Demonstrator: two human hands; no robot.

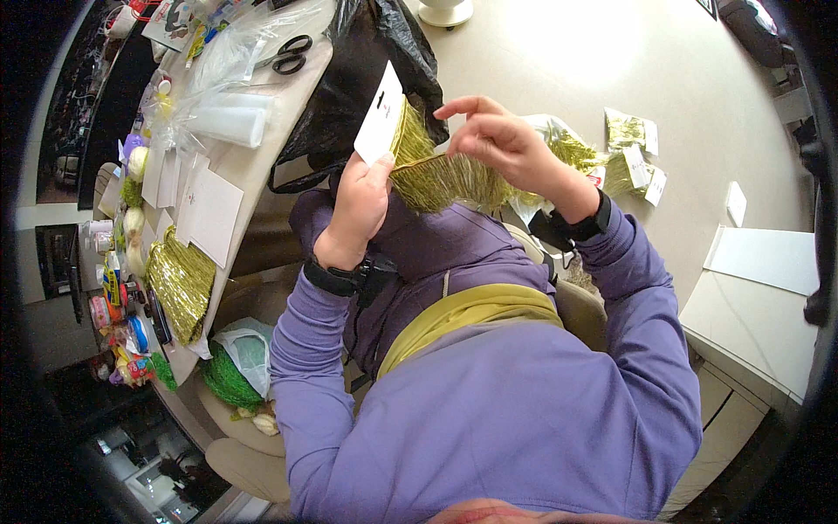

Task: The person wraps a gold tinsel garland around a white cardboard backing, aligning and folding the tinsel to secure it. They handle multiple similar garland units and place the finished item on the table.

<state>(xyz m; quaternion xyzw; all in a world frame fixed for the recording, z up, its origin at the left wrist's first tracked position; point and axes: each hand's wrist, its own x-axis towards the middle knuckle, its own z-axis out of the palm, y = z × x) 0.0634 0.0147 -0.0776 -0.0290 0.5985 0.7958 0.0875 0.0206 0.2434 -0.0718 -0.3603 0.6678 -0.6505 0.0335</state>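
My left hand grips the lower end of a white hang card together with gold tinsel fringe trim. The fringe lies along the card's right side. From there a strip of it stretches across to my right hand, which pinches its corded edge while the index finger points outward. Loose strands hang below that strip, over my lap. Behind the card is a black plastic bag beside the table. More gold fringe in clear plastic shows past my right wrist, partly hidden by it.
The table on the left holds black-handled scissors, clear plastic bags, white cards and a gold fringe bundle. Several carded fringe packs lie on the floor. A chair holds a bag of green mesh material.
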